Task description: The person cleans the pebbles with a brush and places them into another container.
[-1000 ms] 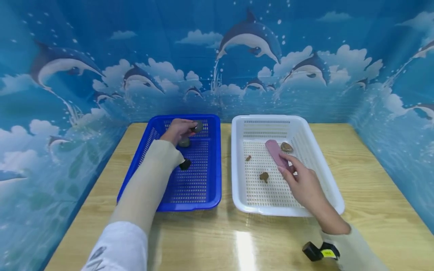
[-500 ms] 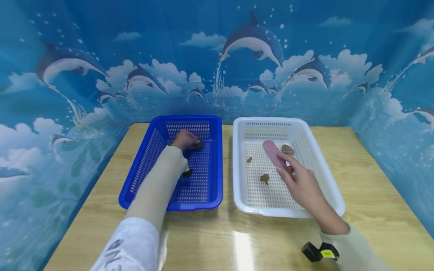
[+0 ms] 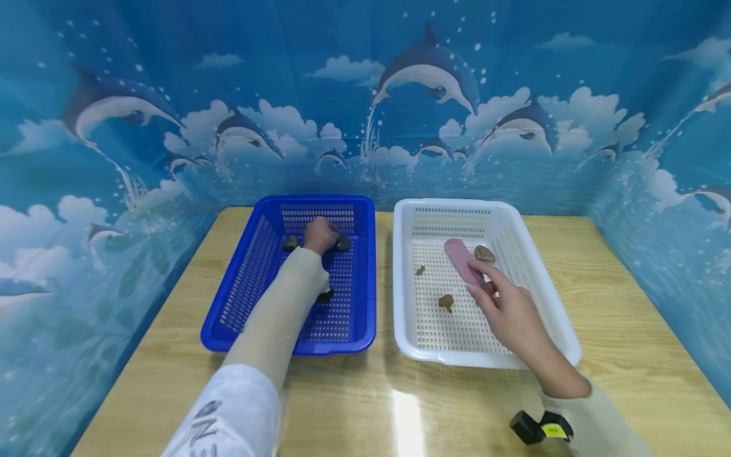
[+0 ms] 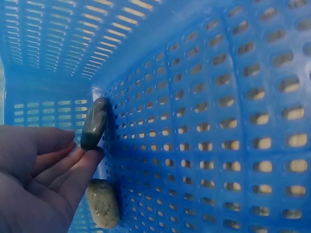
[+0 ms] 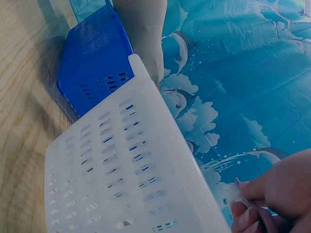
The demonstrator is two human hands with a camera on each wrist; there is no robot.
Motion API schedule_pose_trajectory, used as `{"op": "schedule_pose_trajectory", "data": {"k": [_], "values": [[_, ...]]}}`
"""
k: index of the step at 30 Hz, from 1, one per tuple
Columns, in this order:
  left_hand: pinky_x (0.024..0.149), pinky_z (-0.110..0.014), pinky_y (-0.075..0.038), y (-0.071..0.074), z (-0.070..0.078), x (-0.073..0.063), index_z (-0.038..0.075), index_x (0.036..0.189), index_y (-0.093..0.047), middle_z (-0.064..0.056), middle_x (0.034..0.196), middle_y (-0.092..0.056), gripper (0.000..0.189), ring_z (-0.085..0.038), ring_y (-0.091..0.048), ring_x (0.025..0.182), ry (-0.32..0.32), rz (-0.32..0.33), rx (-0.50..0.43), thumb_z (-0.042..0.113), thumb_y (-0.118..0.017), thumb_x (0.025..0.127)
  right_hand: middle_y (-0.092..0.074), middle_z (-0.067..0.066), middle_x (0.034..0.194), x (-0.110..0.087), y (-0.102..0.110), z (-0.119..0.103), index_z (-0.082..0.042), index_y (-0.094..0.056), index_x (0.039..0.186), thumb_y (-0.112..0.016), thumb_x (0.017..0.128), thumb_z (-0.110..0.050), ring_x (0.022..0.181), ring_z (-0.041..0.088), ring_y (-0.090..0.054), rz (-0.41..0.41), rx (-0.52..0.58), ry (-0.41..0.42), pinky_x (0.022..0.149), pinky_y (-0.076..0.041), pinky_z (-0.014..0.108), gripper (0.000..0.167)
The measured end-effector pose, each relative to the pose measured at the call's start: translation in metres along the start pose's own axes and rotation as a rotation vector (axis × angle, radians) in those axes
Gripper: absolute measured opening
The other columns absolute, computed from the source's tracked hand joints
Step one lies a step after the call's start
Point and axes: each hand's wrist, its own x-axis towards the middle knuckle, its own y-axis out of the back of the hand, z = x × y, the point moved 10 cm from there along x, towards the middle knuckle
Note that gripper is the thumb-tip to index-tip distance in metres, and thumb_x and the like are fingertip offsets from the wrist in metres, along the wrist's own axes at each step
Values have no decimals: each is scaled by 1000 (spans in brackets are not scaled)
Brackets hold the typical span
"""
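My left hand (image 3: 321, 235) reaches into the blue basket (image 3: 370, 285). Its thumb and fingertips pinch a smooth dark stone (image 4: 96, 124), which lies close against the basket floor. Beside that hand is a second, greenish-grey stone (image 3: 291, 243), speckled in the left wrist view. A small black piece (image 3: 325, 296) shows past the left sleeve. Over the white basket (image 3: 401, 285), my right hand (image 3: 511, 309) holds a long, flat pink piece with a rounded end (image 3: 461, 260) between thumb and fingers. The hand covers its near end.
Inside the white basket are a brown stone (image 3: 484, 254), a small brown lump (image 3: 446, 302) and a tiny brown bit (image 3: 420, 270). Both baskets stand side by side on a wooden table (image 3: 342, 400). A dolphin-print sheet (image 3: 365, 95) hangs behind and along the sides.
The left hand has lowered the dark stone from near the basket's back wall to its floor and shifted slightly right, uncovering the greenish-grey stone. The right hand stays put with the pink piece.
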Motion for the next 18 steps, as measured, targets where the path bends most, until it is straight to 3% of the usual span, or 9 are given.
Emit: {"op": "schedule_pose_trajectory", "data": {"k": [5,10,14,18], "values": [[97,-43,-52,-5,4,0,2,124,-63,-18,124,-63,32,-32,-61,111,-27,-58,-20,11,-59,94,-66,10,83,0,0,0,-5,-52,137,-59,98,-13,58,11,-52,2,-5,6,43,-45,22,41],[103,-48,-46,-11,10,0,6,131,-57,-15,127,-61,36,-30,-58,115,-28,-100,-28,18,-54,98,-63,8,80,-1,1,1,-5,-52,137,-58,99,-14,56,10,-49,-1,-15,0,42,-43,22,40],[97,-44,-50,-6,27,0,6,130,-57,-13,122,-63,34,-28,-60,108,-103,-29,-54,16,-52,98,-62,8,79,-2,1,1,-4,-50,137,-57,100,-14,53,9,-48,10,-3,0,42,-42,22,39],[90,-38,-53,1,59,-4,5,123,-61,-11,114,-65,29,-25,-61,101,-241,50,-32,14,-54,97,-62,9,76,-2,3,3,-4,-46,138,-57,99,-11,52,7,-48,41,-1,-3,42,-43,22,41]]}}
